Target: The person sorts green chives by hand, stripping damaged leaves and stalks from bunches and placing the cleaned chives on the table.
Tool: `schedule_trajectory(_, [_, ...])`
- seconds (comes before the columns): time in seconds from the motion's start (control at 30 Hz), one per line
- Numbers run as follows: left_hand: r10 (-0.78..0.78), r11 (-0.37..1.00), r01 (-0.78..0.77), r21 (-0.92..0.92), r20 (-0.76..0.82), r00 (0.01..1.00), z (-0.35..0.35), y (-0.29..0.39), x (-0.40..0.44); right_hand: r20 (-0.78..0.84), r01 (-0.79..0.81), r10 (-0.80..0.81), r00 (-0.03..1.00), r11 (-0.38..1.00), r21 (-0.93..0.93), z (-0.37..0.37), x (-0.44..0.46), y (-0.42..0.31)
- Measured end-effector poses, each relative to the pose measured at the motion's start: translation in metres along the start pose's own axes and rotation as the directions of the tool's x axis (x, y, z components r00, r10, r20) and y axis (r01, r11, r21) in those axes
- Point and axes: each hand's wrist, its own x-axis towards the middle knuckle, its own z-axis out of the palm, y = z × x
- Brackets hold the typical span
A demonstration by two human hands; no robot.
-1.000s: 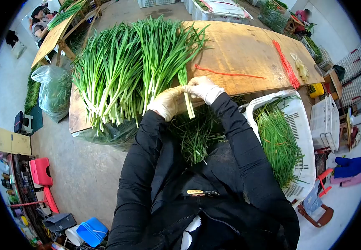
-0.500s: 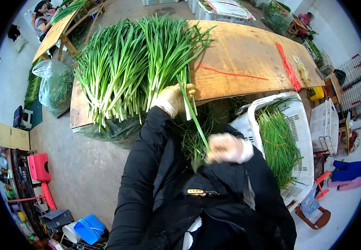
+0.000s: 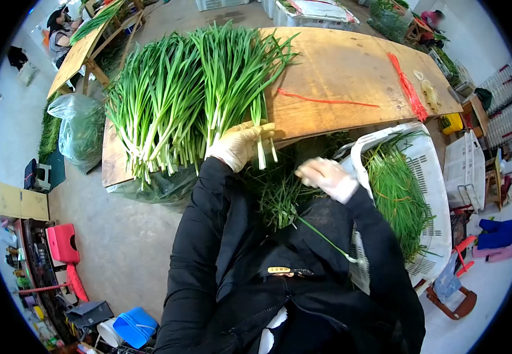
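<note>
Bundles of garlic chives (image 3: pixel 167 100), long green leaves with white stems, lie side by side on the wooden table (image 3: pixel 338 71). My left hand (image 3: pixel 238 144), in a pale glove, is at the table's front edge, closed around a few chive stalks (image 3: pixel 261 153) whose white ends poke down past the fingers. My right hand (image 3: pixel 328 177), also gloved, hovers over my lap beside the white basket (image 3: pixel 439 203), fingers stretched out and holding nothing. Below it, a single stripped leaf (image 3: pixel 327 239) with a pale end lies or falls across my dark clothing.
Loose green leaves (image 3: pixel 395 200) fill part of the basket on my right. A red strip (image 3: pixel 327 102) and a bundle of red ties (image 3: pixel 406 88) lie on the table. Trimmings (image 3: pixel 279 200) are heaped below the edge. A stuffed plastic bag (image 3: pixel 77 130) stands at left. Other people work farther back.
The leaf my right hand was pulling down from the stalks has left its fingers. That hand has risen forward. My left hand keeps its hold on the stalks.
</note>
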Motion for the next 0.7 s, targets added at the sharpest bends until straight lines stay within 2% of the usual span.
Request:
schedule_trajectory(0.03, [0.002, 1.0, -0.002, 0.002, -0.005, 1.0, -0.001, -0.001, 0.0, -0.107, 0.326, -0.34, 0.934, 0.937, -0.129, 0.011, 0.016, -0.004])
schedule_trajectory(0.07, [0.009, 0.999, -0.009, 0.046, 0.014, 1.0, -0.004, -0.002, 0.001, 0.082, -0.112, 0.098, 0.992, 0.973, 0.199, 0.013, 0.03, -0.026])
schedule_trajectory(0.1, [0.012, 0.996, -0.015, 0.088, 0.033, 0.999, -0.007, -0.004, 0.002, 0.101, -0.048, 0.015, 0.995, 0.943, 0.329, 0.025, 0.041, -0.026])
schedule_trajectory(0.17, [0.008, 0.995, -0.009, 0.104, 0.004, 1.0, -0.009, -0.006, 0.004, 0.061, -0.091, 0.074, 0.995, 0.928, 0.36, 0.035, 0.053, -0.045])
schedule_trajectory(0.23, [-0.161, 0.986, 0.162, 0.026, -0.031, 0.986, -0.001, -0.002, 0.001, 0.01, -0.048, 0.054, 0.998, 0.759, 0.65, 0.057, 0.065, -0.029])
schedule_trajectory(0.27, [-0.138, 0.99, 0.141, 0.023, -0.097, 0.986, 0.005, -0.002, 0.0, 0.013, -0.058, 0.067, 0.998, 0.737, 0.673, 0.061, 0.069, -0.025])
schedule_trajectory(0.3, [-0.14, 0.989, 0.143, 0.025, -0.096, 0.985, 0.002, -0.005, 0.003, 0.011, -0.058, 0.069, 0.998, 0.736, 0.674, 0.063, 0.068, -0.02])
schedule_trajectory(0.37, [-0.047, 0.999, 0.047, -0.018, 0.014, 0.999, -0.007, -0.014, 0.01, -0.05, -0.098, 0.158, 0.986, 0.8, 0.591, 0.061, 0.06, -0.023])
schedule_trajectory(0.4, [-0.036, 0.999, 0.037, -0.03, 0.04, 0.999, -0.011, -0.018, 0.013, -0.131, -0.002, 0.083, 0.988, 0.851, 0.525, 0.063, 0.06, -0.019])
schedule_trajectory(0.43, [-0.041, 0.999, 0.042, -0.03, 0.042, 0.998, -0.012, -0.02, 0.014, -0.132, -0.006, 0.089, 0.987, 0.851, 0.526, 0.062, 0.058, -0.022])
schedule_trajectory(0.5, [0.05, 0.989, -0.017, -0.145, 0.225, 0.973, -0.013, -0.023, 0.015, -0.187, 0.003, 0.103, 0.977, 0.871, 0.492, 0.059, 0.054, -0.031])
schedule_trajectory(0.53, [0.029, 0.987, 0.017, -0.162, 0.279, 0.96, -0.013, -0.021, 0.014, -0.229, 0.098, 0.052, 0.972, 0.798, 0.595, 0.063, 0.055, -0.031])
schedule_trajectory(0.57, [0.03, 0.987, 0.016, -0.161, 0.279, 0.96, -0.013, -0.02, 0.013, -0.23, 0.099, 0.05, 0.972, 0.798, 0.594, 0.064, 0.055, -0.03])
schedule_trajectory(0.63, [0.079, 0.978, -0.014, -0.21, 0.308, 0.948, -0.008, -0.018, 0.008, -0.156, 0.041, 0.12, 0.98, 0.65, 0.759, 0.064, 0.052, -0.032])
schedule_trajectory(0.67, [0.064, 0.981, -0.011, -0.192, 0.272, 0.96, 0.001, -0.013, 0.0, -0.156, 0.041, 0.12, 0.98, 0.65, 0.759, 0.065, 0.053, -0.026])
schedule_trajectory(0.7, [0.064, 0.981, -0.011, -0.192, 0.272, 0.96, 0.0, -0.014, 0.002, -0.081, 0.008, 0.138, 0.987, 0.461, 0.887, 0.066, 0.055, -0.016])
